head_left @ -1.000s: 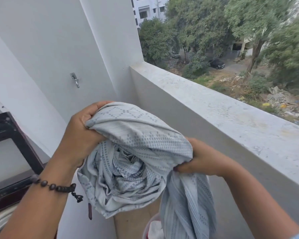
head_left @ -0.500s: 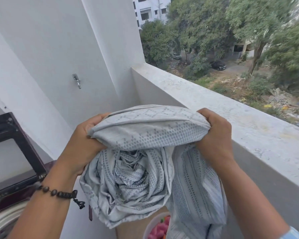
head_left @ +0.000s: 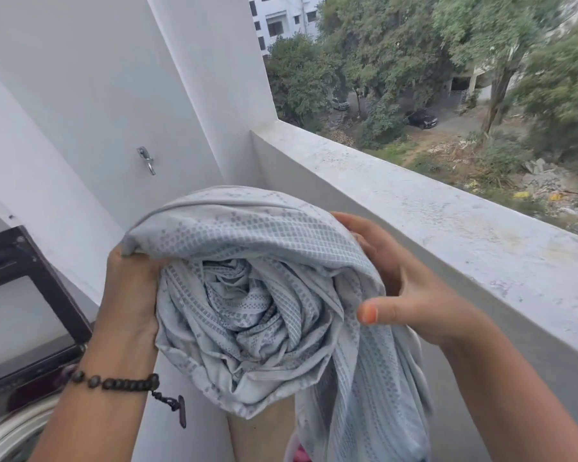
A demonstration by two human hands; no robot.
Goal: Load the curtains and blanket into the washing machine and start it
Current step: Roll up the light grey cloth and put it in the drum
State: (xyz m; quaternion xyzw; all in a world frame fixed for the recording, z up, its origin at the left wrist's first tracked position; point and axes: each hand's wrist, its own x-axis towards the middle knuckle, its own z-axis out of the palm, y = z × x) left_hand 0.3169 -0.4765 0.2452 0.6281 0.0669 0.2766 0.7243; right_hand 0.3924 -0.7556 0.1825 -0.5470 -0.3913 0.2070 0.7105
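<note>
Half a second back the right hand [head_left: 411, 288] was clamped over the top right of the curtain [head_left: 254, 295]; now it has let go and lies along the bundle's right side, fingers fairly straight against the cloth and the thumb sticking out free, pinching nothing. More cloth has been wound on, so the roll looks rounder and tighter than before.

From the head camera, the left hand [head_left: 131, 288] grips the bundle's left edge, fingers curled into the folds, with a bead bracelet [head_left: 114, 383] on that wrist. The grey patterned curtain sits gathered between the two hands at chest level, in front of the balcony ledge [head_left: 414, 208]. A long tail of it hangs below the right hand toward something pink at the bottom edge, too cut off to identify. At lower left the raised lid [head_left: 30, 288] and pale rim of the washing machine [head_left: 10, 431] show, well to the left of and below the bundle.

The step in hand looks like gathering the curtain into a compact wad before loading. Next, I judge, the right hand must gather up the hanging tail, then both hands swing the bundle left and down into the drum.
</note>
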